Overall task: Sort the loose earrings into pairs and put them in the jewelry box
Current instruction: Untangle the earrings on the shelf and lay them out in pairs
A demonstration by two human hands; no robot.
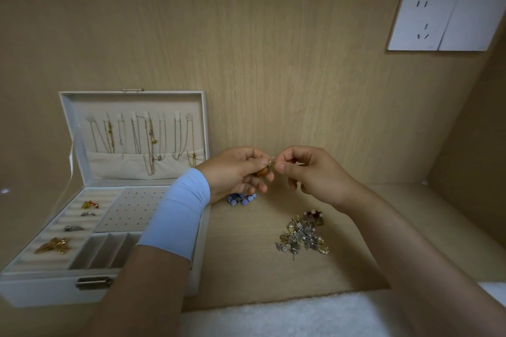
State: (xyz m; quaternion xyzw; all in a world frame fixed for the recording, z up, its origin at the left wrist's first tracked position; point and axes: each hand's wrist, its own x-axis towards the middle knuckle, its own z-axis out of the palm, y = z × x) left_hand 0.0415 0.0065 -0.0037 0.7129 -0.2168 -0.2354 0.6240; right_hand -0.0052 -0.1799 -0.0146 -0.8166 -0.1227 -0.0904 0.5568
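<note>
Right of the open jewelry box [82, 286], left hand [235, 172] and right hand [315, 172] both pinch one orange earring [263, 171] between curled fingertips.

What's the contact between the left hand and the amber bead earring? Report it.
Touching. The head view shows the left hand gripping the amber bead earring between thumb and fingers; the right hand pinches its hook.

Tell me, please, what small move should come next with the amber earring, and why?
Probably the right hand should let go and reach to the earring pile for a match: both hands pinch the amber bead earring, the left hand could hold it alone, and the pile lies nearby.
</note>
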